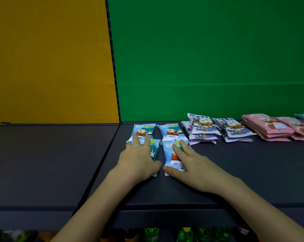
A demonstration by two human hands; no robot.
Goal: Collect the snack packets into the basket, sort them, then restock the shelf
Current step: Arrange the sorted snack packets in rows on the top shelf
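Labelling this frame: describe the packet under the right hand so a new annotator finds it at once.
Start at the dark shelf below the green back panel. Four blue packets lie in a two-by-two block left of the purple and pink stacks. The target is the front-right blue packet, nearest the camera, with the right hand flat on it; the left hand covers its neighbour.

4 packets (171, 132) on shelf (235, 163)

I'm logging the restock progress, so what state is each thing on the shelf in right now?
Left hand: flat, pressing a front blue packet.
Right hand: flat on the other front blue packet.
Back blue packets: lying flat, side by side.
Purple packets: loosely stacked, askew.
Pink packets: stacked flat.
Shelf: partly stocked.
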